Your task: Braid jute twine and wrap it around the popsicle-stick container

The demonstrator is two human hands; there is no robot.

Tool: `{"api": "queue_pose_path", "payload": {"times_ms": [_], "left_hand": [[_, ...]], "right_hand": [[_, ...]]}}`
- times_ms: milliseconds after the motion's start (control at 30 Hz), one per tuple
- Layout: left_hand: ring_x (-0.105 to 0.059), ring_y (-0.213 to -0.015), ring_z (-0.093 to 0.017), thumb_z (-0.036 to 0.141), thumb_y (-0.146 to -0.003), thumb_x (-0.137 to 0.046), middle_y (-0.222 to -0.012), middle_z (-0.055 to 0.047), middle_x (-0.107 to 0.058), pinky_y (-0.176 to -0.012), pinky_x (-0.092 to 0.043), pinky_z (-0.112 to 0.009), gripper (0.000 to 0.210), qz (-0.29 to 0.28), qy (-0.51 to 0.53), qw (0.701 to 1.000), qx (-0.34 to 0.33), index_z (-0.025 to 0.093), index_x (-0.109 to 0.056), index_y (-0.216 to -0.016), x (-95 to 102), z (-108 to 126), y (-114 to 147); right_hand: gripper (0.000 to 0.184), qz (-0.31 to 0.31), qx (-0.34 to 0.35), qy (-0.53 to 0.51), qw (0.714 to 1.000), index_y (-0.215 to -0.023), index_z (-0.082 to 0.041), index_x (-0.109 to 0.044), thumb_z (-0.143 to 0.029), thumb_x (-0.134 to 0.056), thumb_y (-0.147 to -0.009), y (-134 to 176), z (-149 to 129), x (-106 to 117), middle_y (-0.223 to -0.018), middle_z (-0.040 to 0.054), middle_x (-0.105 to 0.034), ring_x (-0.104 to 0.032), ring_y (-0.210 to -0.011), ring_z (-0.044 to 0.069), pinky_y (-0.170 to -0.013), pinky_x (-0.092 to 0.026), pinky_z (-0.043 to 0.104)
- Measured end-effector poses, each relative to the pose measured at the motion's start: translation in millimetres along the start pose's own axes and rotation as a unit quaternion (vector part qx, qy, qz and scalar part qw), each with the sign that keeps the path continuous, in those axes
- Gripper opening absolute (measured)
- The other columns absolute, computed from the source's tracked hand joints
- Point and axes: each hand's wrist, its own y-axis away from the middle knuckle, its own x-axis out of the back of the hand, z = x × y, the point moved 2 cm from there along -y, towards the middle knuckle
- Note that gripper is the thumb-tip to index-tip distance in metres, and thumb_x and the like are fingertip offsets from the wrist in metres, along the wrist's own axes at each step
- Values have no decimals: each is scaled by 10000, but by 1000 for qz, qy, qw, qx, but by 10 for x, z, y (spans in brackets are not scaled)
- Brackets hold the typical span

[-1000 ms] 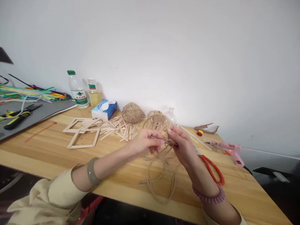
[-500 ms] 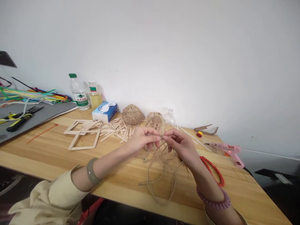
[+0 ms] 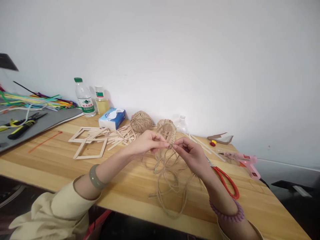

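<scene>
Twine ball (image 3: 141, 121), tissue box (image 3: 112, 119) by surface's (image 3: 130, 196) back edge; glue gun (image 3: 246, 162) near right edge; twine loops (image 3: 165, 172) toward front.

The smooth white wall (image 3: 170, 63) is softly and brightly lit, palest near the centre, greyed toward 10 and 2 o'clock. A faint shadow is cast on it at 3 o'clock from the clear, green-capped plastic bottle (image 3: 85, 98). The tangled light-brown twine strands (image 3: 177, 182) are slightly blurred. At 6 o'clock, below the pale wooden table (image 3: 130, 190), detail is lost in darkness.
</scene>
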Motion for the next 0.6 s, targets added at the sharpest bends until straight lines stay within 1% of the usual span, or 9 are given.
{"api": "queue_pose_path", "payload": {"times_ms": [100,167,200,267,333,400,433,533,600], "left_hand": [[-381,-387,-45,300,-649,-656,-424,39,-470,-416,-285,-184,193,-68,52,996,27,108,-636,-646,-12,-26,2],[-415,-389,-56,312,-657,-656,-427,36,-491,-426,-323,-189,200,-86,36,995,23,115,-656,-687,-44,-58,-2],[-444,-404,-67,319,-664,-653,-443,28,-515,-441,-351,-196,206,-80,12,997,10,119,-667,-711,-61,-72,-4],[-533,-497,-101,316,-687,-638,-555,-8,-605,-509,-418,-217,199,-33,-55,997,-46,130,-684,-743,-88,-80,-5],[-604,-675,-139,283,-728,-603,-742,-42,-673,-644,-465,-244,166,34,-144,980,-131,149,-696,-759,-107,-68,8],[-613,-841,-163,247,-774,-551,-896,-47,-683,-781,-460,-272,166,97,-236,945,-204,178,-700,-803,-120,-63,30],[-609,-889,-169,237,-796,-521,-939,-45,-680,-824,-451,-290,186,119,-280,926,-225,193,-696,-839,-126,-72,38],[-602,-950,-169,224,-837,-449,-1036,-40,-655,-865,-452,-319,242,170,-370,874,-264,213,-669,-938,-140,-135,49],[-594,-979,-162,220,-853,-416,-1087,-45,-631,-871,-458,-315,267,190,-401,848,-290,203,-646,-988,-160,-184,57]], "right_hand": [[149,2,16,10,1000,-758,-182,-560,-322,-526,-798,7,-5,-15,-555,-28,-494,-403,-500,98,-474,-300,227],[148,8,23,5,1000,-749,-180,-558,-318,-531,-795,13,-3,-35,-574,-19,-524,-428,-514,101,-487,-316,229],[151,16,25,-2,1000,-744,-179,-556,-321,-535,-791,15,1,-44,-572,-19,-522,-428,-514,101,-487,-318,228],[163,41,23,-20,999,-734,-178,-551,-332,-541,-784,15,15,-59,-560,-27,-494,-411,-502,96,-472,-315,225],[171,63,10,-46,997,-755,-178,-548,-346,-537,-784,13,34,-71,-577,-30,-482,-408,-504,91,-464,-325,220],[181,69,-7,-82,994,-835,-183,-544,-356,-528,-787,11,50,-85,-609,-29,-493,-427,-520,92,-470,-353,219],[200,68,-16,-101,992,-889,-187,-535,-358,-527,-787,9,54,-93,-623,-30,-500,-440,-532,95,-481,-373,221],[296,63,-46,-145,986,-995,-193,-491,-368,-549,-764,-2,53,-121,-630,-40,-513,-471,-547,102,-509,-414,233],[295,59,-70,-161,983,-958,-186,-497,-382,-562,-747,-15,47,-141,-619,-42,-521,-476,-529,99,-508,-418,235]]}}
